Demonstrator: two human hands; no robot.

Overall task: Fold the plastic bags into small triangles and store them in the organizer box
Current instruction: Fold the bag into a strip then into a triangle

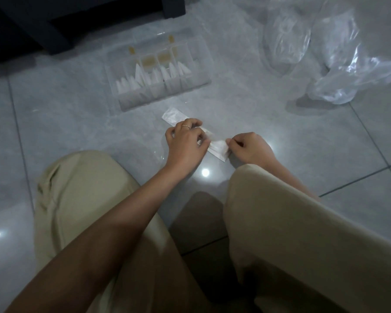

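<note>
Pinching the near end of the folded translucent plastic bag strip [217, 146]: your right hand [248, 147]; your left hand [185, 141] curls onto its middle, pinning it to the grey tiled floor [77, 114]. Crumpled clear plastic bags [321, 64] lie far right, well apart. Clear compartmented organizer box [158, 96], white folded triangles [140, 77] inside, sits just beyond. Strip's long axis runs from your right hand away-left toward the box; folds likely travel that way.

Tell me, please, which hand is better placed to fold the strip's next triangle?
Probably right: the right hand pinches the near end of the strip, where folding would start; the left hand holds its middle.
</note>
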